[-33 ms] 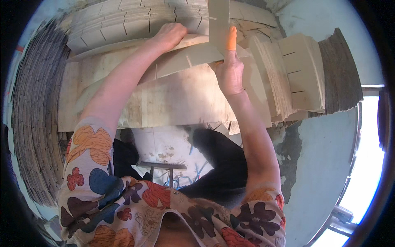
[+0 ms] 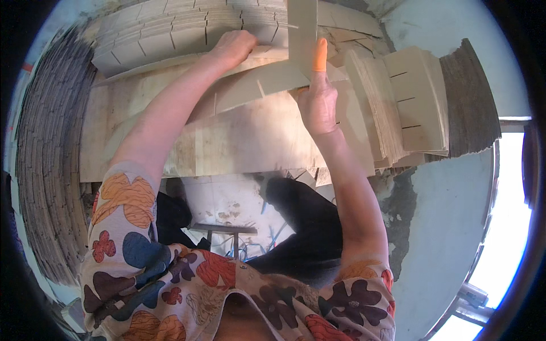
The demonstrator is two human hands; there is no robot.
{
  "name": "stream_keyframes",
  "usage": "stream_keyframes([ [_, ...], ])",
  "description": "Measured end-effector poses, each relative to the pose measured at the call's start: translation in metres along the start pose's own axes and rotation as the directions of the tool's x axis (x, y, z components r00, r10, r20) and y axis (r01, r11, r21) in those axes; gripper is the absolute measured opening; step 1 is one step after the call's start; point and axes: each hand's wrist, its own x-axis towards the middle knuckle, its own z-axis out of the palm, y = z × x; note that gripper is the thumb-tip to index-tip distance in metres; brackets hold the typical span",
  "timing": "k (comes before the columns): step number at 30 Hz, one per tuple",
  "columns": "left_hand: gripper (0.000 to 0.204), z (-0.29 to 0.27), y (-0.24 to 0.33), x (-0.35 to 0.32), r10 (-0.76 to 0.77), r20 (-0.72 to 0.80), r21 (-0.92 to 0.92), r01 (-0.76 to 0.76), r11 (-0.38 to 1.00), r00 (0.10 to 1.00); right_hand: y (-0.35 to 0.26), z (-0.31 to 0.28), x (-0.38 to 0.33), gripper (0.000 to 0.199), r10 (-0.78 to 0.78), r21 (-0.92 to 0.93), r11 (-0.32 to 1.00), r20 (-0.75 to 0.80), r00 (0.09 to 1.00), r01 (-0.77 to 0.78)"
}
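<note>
My right hand grips a grey-brown cardboard strip, which extends away from me past the top of the view. An orange finger cot covers one outstretched digit lying along the strip's right edge. Under it, a longer slotted cardboard strip slants across the wooden board, and my left forearm passes over its left part. My left hand is closed at the far side of the board, beside the stacked slotted strips. Its fingertips are hidden, so I cannot make out what they hold.
A tall stack of cardboard sheets lines the left side. To the right lean slotted cardboard pieces and a darker stack. Below the board are my dark-clothed legs and a small metal-framed stool.
</note>
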Motion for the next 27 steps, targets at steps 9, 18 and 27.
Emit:
stream_keyframes([
  [9, 0.011, -0.003, 0.003, -0.009, 0.282, -0.134, 0.163, -0.26, 0.952, 0.95, -0.04, -0.037, -0.032, 0.096, 0.144, 0.132, 0.977, 0.157, 0.977, -0.165],
  [18, 0.009, -0.03, 0.062, -0.044, 0.304, -0.196, 0.001, -0.31, 0.951, 0.932, -0.049, -0.047, -0.057, 0.097, 0.22, 0.034, 0.972, 0.194, 0.956, -0.231],
  [27, 0.008, -0.044, 0.082, -0.071, 0.439, -0.199, -0.141, -0.469, 0.872, 0.876, -0.041, -0.046, -0.078, 0.087, 0.207, -0.077, 0.978, 0.297, 0.932, -0.192],
])
